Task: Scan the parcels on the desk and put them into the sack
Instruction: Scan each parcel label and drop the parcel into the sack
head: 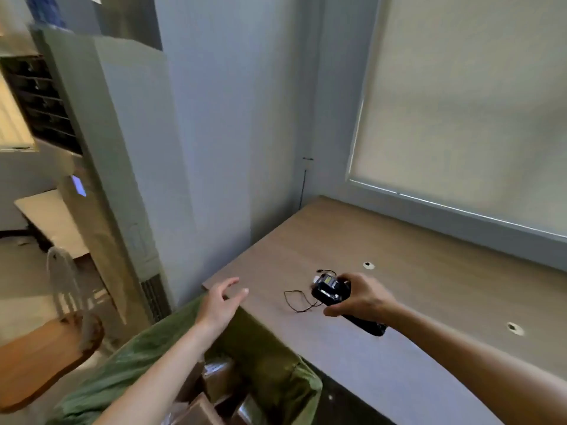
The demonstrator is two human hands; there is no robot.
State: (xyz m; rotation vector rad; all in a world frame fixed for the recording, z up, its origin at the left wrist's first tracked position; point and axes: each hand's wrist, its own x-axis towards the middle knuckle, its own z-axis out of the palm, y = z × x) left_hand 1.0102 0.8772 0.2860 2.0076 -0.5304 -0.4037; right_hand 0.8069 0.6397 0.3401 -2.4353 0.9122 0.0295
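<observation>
My right hand [360, 297] grips a black handheld scanner [329, 291] low over the wooden desk [414, 271]. A thin black strap [299, 302] trails from the scanner onto the desktop. My left hand [222, 302] hovers with relaxed, spread fingers above the desk's left corner and holds nothing. Below it stands the green sack [147, 357], mouth open. Several brown taped parcels [214, 381] lie inside it. No parcel shows on the desktop.
Two round cable holes [368, 265] [515, 328] pierce the desktop. A floor-standing air conditioner [101, 179] rises at the left. A wooden chair [40, 351] sits lower left. A window blind [460, 102] hangs behind the desk.
</observation>
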